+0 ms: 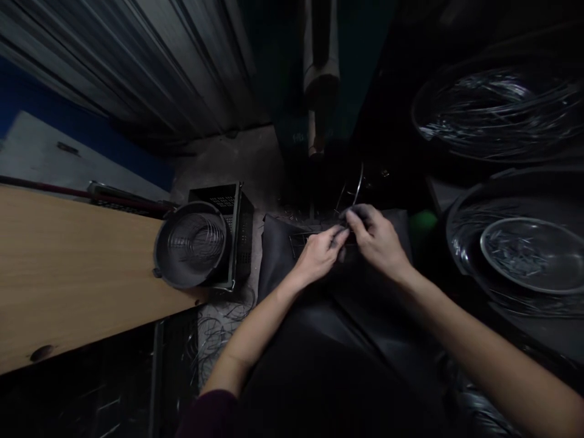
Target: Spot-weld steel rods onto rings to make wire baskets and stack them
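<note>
Both of my hands meet over the dark apron on my lap, close under a machine. My right hand (375, 240) is closed, thumb and fingers pinching a thin curved metal wire (359, 184) that sticks up past the fingertips. My left hand (320, 252) is closed too, its fingertips pressed together right beside the right ones. What the left fingers pinch is hidden in the dim light. Left of them, some thin straight wires (298, 243) show against the dark cloth.
Above my hands hangs the machine's pale metal arm (322, 79). A black bucket of wire rings (166, 271) sits by a dark crate (244, 243) and a wooden board (91, 255) at left. At right are a basin of wires (415, 115) and a bowl of small metal pieces (563, 258).
</note>
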Demonstrator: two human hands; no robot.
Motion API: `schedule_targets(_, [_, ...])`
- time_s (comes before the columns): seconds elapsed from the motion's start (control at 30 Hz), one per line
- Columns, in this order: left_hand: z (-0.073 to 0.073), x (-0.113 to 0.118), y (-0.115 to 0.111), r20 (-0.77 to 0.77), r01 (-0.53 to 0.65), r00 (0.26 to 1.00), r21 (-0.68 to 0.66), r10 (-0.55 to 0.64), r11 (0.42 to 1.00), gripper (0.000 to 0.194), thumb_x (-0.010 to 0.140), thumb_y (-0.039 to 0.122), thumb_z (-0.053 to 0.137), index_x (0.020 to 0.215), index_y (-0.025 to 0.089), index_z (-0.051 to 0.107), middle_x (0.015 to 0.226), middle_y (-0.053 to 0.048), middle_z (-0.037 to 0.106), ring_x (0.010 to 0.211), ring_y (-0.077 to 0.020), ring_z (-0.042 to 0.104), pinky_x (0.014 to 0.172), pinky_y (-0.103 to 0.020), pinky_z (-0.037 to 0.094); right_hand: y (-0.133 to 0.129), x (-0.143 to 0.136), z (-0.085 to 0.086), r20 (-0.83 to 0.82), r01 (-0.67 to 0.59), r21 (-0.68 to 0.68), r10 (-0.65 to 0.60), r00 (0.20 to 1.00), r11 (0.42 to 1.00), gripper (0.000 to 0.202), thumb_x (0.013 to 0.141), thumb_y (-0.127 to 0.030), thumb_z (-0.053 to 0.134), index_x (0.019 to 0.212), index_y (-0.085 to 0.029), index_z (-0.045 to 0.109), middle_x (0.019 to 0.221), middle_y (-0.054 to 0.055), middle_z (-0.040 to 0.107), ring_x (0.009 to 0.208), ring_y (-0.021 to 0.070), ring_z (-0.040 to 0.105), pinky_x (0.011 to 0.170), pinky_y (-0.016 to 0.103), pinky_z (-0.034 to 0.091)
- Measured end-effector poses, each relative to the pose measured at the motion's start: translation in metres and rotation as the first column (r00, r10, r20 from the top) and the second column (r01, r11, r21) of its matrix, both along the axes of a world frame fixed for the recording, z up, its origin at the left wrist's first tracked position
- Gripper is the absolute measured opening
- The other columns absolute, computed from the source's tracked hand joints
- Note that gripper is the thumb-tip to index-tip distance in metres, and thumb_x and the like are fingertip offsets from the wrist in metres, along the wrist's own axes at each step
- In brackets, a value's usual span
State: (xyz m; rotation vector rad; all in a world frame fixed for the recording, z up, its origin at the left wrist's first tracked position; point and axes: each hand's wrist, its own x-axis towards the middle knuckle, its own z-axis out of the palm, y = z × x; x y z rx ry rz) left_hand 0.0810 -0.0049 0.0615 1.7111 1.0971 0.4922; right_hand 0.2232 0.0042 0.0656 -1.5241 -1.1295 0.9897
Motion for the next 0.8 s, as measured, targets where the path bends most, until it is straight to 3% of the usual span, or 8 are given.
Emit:
schedule_targets(0.07, [-0.015, -0.01, -0.001, -0.216, 0.086, 0.976, 0.198, -0.042, 0.976, 0.04, 0.091, 0.044, 0.045, 0.12, 0.018, 0.055, 0.111, -0.011, 0.063, 0.106, -0.0248, 0.057, 0.091, -0.039, 0.043, -0.002, 0.005, -0.019, 0.049, 0.002, -0.035, 0.0, 0.999, 0.999, 0.027, 0.083, -0.047, 0.058, 0.078, -0.02, 0.057, 0.072, 0.003, 0.059, 0.068, 0.0162, 0.056, 0.061, 0.028, 0.045])
schedule_targets(0.13, [-0.036, -0.018, -0.003, -0.383, 0.17, 0.923, 0.352, -0.024, 0.92, 0.065, 0.08, 0.044, 0.063, 0.137, 0.022, 0.041, 0.136, -0.014, 0.047, 0.129, -0.033, 0.039, 0.104, -0.052, 0.032, 0.004, 0.011, -0.032, -0.034, 0.004, -0.101, -0.008, 0.999, 0.995, 0.028, 0.082, -0.048, 0.057, 0.08, -0.02, 0.055, 0.063, 0.001, 0.056, 0.056, 0.0136, 0.052, 0.052, 0.025, 0.042])
schedule_targets(0.2, [-0.058, -0.024, -0.001, -0.44, 0.204, 0.898, 0.411, -0.003, 0.889, 0.077, 0.073, 0.038, 0.069, 0.141, 0.024, 0.034, 0.135, -0.014, 0.046, 0.129, -0.0343, 0.039, 0.106, -0.056, 0.028, 0.017, 0.014, -0.038, -0.138, -0.001, -0.168, -0.023, 0.99, 0.986, 0.028, 0.08, -0.047, 0.061, 0.083, -0.02, 0.053, 0.059, -0.002, 0.053, 0.047, 0.0105, 0.046, 0.044, 0.022, 0.036])
schedule_targets(0.3, [-0.078, -0.029, 0.016, -0.283, 0.112, 0.958, 0.493, 0.038, 0.863, 0.072, 0.072, 0.027, 0.064, 0.138, 0.022, 0.035, 0.118, -0.011, 0.054, 0.112, -0.0282, 0.051, 0.1, -0.051, 0.036, 0.04, 0.018, -0.035, -0.223, -0.02, -0.218, -0.03, 0.974, 0.976, 0.028, 0.077, -0.042, 0.066, 0.085, -0.018, 0.053, 0.055, -0.005, 0.049, 0.041, 0.0078, 0.04, 0.038, 0.02, 0.03])
schedule_targets(0.37, [-0.079, -0.03, 0.035, -0.085, 0.016, 0.996, 0.552, 0.037, 0.834, 0.076, 0.071, 0.026, 0.063, 0.139, 0.021, 0.03, 0.115, -0.01, 0.055, 0.107, -0.0254, 0.053, 0.099, -0.048, 0.039, 0.057, 0.021, -0.025, -0.225, -0.023, -0.177, -0.018, 0.974, 0.984, 0.025, 0.077, -0.039, 0.066, 0.084, -0.018, 0.055, 0.054, -0.005, 0.046, 0.041, 0.0071, 0.039, 0.037, 0.019, 0.028])
schedule_targets(0.5, [-0.061, -0.03, 0.074, 0.182, -0.097, 0.983, 0.602, -0.018, 0.793, 0.082, 0.068, 0.025, 0.065, 0.139, 0.024, 0.022, 0.113, -0.007, 0.055, 0.107, -0.0233, 0.055, 0.1, -0.046, 0.039, 0.094, 0.022, 0.004, -0.258, -0.01, -0.066, -0.008, 0.966, 0.998, 0.02, 0.08, -0.035, 0.064, 0.087, -0.019, 0.056, 0.054, -0.006, 0.043, 0.039, 0.0065, 0.038, 0.035, 0.018, 0.028])
schedule_targets(0.63, [-0.051, -0.024, 0.099, 0.3, -0.19, 0.954, 0.641, -0.015, 0.744, 0.087, 0.067, 0.025, 0.067, 0.138, 0.022, 0.016, 0.11, -0.007, 0.055, 0.109, -0.0241, 0.055, 0.099, -0.047, 0.041, 0.121, 0.014, 0.027, -0.268, -0.026, -0.077, 0.004, 0.963, 0.997, 0.02, 0.079, -0.033, 0.066, 0.087, -0.019, 0.055, 0.054, -0.006, 0.044, 0.039, 0.0059, 0.037, 0.034, 0.017, 0.027])
schedule_targets(0.8, [-0.045, -0.025, 0.118, 0.368, -0.212, 0.928, 0.653, -0.06, 0.727, 0.083, 0.069, 0.025, 0.067, 0.134, 0.021, 0.015, 0.109, -0.008, 0.054, 0.103, -0.0215, 0.058, 0.097, -0.045, 0.044, 0.139, 0.002, 0.034, -0.267, -0.026, -0.08, 0.004, 0.964, 0.996, 0.022, 0.077, -0.033, 0.067, 0.083, -0.019, 0.052, 0.051, -0.008, 0.043, 0.038, 0.0056, 0.036, 0.033, 0.017, 0.027])
